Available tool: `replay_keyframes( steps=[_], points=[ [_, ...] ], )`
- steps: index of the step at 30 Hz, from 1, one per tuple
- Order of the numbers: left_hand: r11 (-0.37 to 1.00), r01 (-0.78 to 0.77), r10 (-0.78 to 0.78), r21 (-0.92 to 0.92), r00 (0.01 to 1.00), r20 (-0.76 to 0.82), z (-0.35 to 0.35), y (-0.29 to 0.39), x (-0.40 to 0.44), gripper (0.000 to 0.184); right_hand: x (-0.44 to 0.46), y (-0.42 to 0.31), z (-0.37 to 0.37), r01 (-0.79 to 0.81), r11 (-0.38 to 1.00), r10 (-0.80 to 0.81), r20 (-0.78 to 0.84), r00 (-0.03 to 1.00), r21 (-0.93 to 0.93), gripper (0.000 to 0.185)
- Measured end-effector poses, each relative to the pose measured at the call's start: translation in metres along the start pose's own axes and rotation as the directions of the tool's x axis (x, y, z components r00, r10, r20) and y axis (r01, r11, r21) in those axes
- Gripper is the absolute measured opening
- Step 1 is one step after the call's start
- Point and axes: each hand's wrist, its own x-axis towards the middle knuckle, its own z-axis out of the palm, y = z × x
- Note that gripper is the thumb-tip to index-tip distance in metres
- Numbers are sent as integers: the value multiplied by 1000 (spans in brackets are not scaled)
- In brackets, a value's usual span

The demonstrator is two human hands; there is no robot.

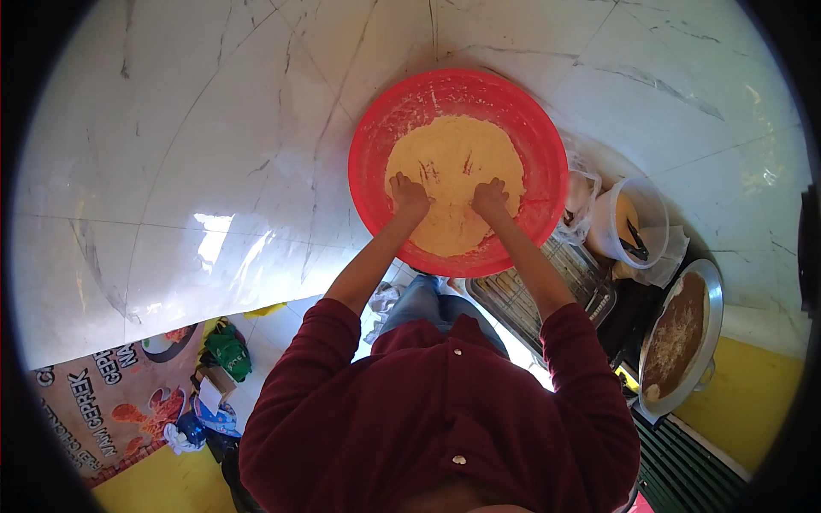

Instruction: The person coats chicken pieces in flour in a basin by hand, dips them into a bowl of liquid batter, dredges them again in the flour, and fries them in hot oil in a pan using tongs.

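Note:
A wide red plastic basin (368,175) holds a broad layer of pale yellowish flour-like powder (457,141). My left hand (410,195) rests in the powder at the left side, its fingers apart and pointing away from me. On the right side, my right hand (490,198) touches the powder in much the same pose, fingers slightly spread. Parts of the fingertips are hidden in the powder. Finger-like furrows show in the powder beyond both hands, and the basin's inner wall is dusted with it.
Right of the basin stand a clear plastic tub (654,214) with a black-handled utensil, a plastic bag (581,197) and a wire rack on a tray (539,291). Further right is a large metal pan (717,321) with brownish contents. A printed banner (94,410) hangs at lower left.

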Motion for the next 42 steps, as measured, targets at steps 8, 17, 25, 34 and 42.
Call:
replay_keyframes(
  steps=[8,17,25,34,42],
  points=[
    [970,123,-132,208,991,31,40,22,26,36,-16,-35,7,-77,991,80,26,996,-110,52],
    [920,-129,216,371,955,-202,29,-11,19,28,0,35,19,11,931,-60,-123,991,-365,39],
    [958,-158,205,-240,960,188,20,19,-3,52,-3,-19,11,22,999,-34,354,934,37,43],
    [191,-110,532,-975,847,8,21,-47,34,43,15,58,-41,-160,458,-268,308,913,874,36],
    [841,15,-22,-541,1000,-7,-17,-30,15,49,40,72,-8,93,930,-42,-150,988,355,34]
  ],
)
